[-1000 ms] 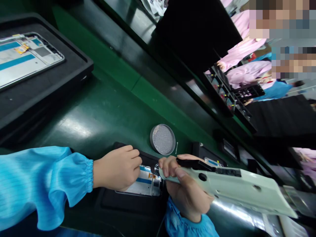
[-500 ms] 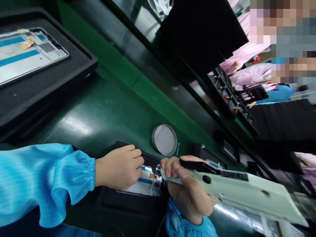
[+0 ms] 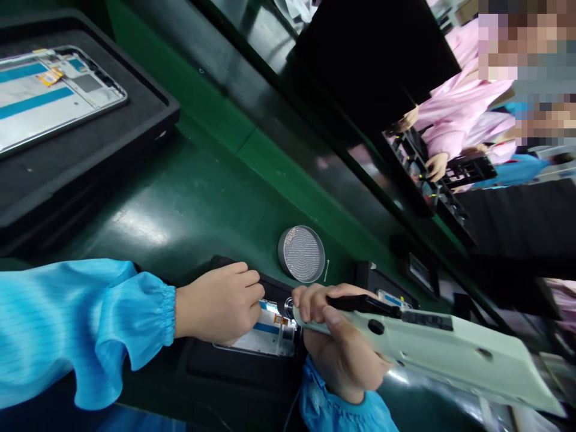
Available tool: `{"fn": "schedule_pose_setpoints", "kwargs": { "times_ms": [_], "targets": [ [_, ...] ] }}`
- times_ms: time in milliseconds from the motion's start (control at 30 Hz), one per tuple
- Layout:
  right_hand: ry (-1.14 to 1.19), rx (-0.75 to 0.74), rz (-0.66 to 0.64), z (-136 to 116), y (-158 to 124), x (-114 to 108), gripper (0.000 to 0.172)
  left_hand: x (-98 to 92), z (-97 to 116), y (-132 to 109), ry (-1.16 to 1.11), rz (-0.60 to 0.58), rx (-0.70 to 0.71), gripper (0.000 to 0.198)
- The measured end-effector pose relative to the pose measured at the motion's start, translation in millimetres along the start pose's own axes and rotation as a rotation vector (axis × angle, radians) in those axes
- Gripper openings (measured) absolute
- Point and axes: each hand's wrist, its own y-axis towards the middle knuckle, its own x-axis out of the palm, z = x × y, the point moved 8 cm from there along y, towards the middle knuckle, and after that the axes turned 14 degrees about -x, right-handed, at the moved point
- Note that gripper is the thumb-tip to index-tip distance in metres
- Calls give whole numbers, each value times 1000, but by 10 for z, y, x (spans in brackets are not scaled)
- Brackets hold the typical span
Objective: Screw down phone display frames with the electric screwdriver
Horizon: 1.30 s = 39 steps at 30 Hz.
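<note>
My left hand [image 3: 218, 303] is curled over the edge of a phone housing [image 3: 269, 330], its fingertips against the housing's black rim. The housing lies in a black foam fixture [image 3: 238, 366]. My right hand [image 3: 339, 342] is shut around a pale green handheld power tool [image 3: 432, 342] with a black top strip. The tool's metal tip [image 3: 288, 308] sits at the housing's end, between my hands. My right hand hides the housing's far part. Just beyond my hands stands a round metal mesh dish [image 3: 301, 254], with a cotton swab [image 3: 326, 271] next to it.
At upper left, a black tray [image 3: 153, 117] holds a phone frame [image 3: 56, 99] with blue strips. A black holder [image 3: 373, 282] stands past the tool. Beyond the green bench's raised edge, co-workers in pink smocks [image 3: 463, 102] handle a black rack [image 3: 416, 165].
My hands and the tool have stayed nearly in place, with the tool's far end dipping slightly. The whole view has drifted a little. A co-worker's hand has moved onto the rack.
</note>
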Motion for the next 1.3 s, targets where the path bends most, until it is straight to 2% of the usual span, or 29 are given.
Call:
{"fn": "schedule_pose_setpoints", "kwargs": {
  "times_ms": [200,333,467,533,633,733,767,833,1000,1100,1300],
  "targets": [
    [-22,3,-12,-12,-4,16,17,-18,82,2,29,-112,-61,16],
    [-24,5,-15,17,-13,28,12,6,161,-50,47,-250,-121,42],
    [6,-1,4,-7,21,-21,19,21,209,-92,102,-292,-113,49],
    [12,-17,63,-114,90,-140,23,34,210,-99,115,-299,-126,50],
    [-12,-110,270,-417,219,-495,22,-22,268,-92,163,-223,-124,47],
    [-62,-172,471,-688,276,-863,21,-207,471,-99,211,-47,-8,34],
    [-72,-181,510,-746,283,-950,20,-264,546,-109,203,-18,42,32],
    [-65,-200,552,-820,287,-1062,22,-343,658,-126,160,-31,120,29],
    [-19,-261,522,-895,300,-1064,20,-440,745,-117,58,-136,208,30],
    [-4,-289,478,-940,310,-1005,20,-409,731,-126,45,-211,215,31],
    [37,-308,440,-981,301,-1003,17,-369,737,-155,26,-273,219,33]
  ]
}}
